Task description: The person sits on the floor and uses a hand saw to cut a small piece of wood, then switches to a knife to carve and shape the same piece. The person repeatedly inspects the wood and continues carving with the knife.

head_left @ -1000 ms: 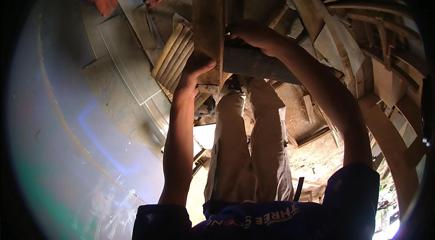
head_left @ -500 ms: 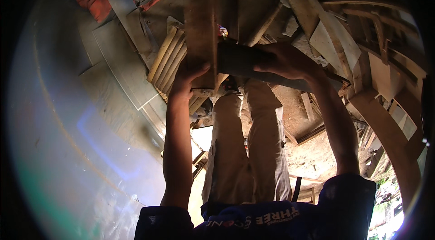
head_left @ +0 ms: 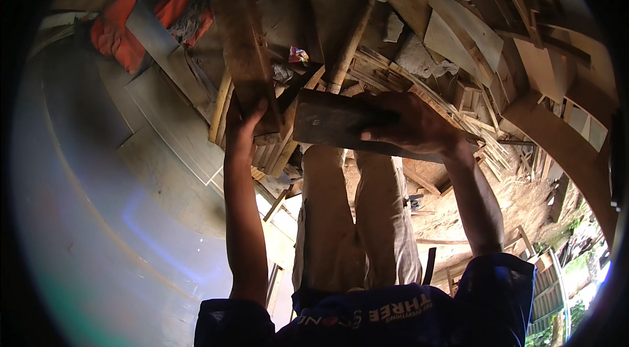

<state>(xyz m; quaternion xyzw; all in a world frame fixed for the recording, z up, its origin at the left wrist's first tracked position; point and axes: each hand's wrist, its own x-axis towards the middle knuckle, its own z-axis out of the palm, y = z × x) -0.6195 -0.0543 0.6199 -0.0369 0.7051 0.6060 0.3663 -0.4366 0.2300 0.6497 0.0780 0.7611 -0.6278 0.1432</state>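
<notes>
My left hand (head_left: 244,126) grips the near end of a long brown wooden plank (head_left: 241,39) that stretches away toward the top of the view. Its thumb lies over the plank's face, and the other fingers are hidden behind. In my right hand (head_left: 419,123) is a dark, broad wooden board (head_left: 327,118), held crosswise over my knees with the thumb along its near side. The board's left end sits close to the plank's right edge, with a gap between them.
Wooden slats (head_left: 278,150) lie beyond my knees. A large grey sheet surface (head_left: 85,170) fills the left side. Orange cloth (head_left: 118,42) lies at the far left. Scrap wood (head_left: 452,101) and curved panels (head_left: 557,124) crowd the right. A small colourful wrapper (head_left: 298,54) lies ahead.
The plank has shifted left with my left hand, its far end swinging left. The dark board has come nearer my body, and a gap has opened between the two. The view has turned somewhat.
</notes>
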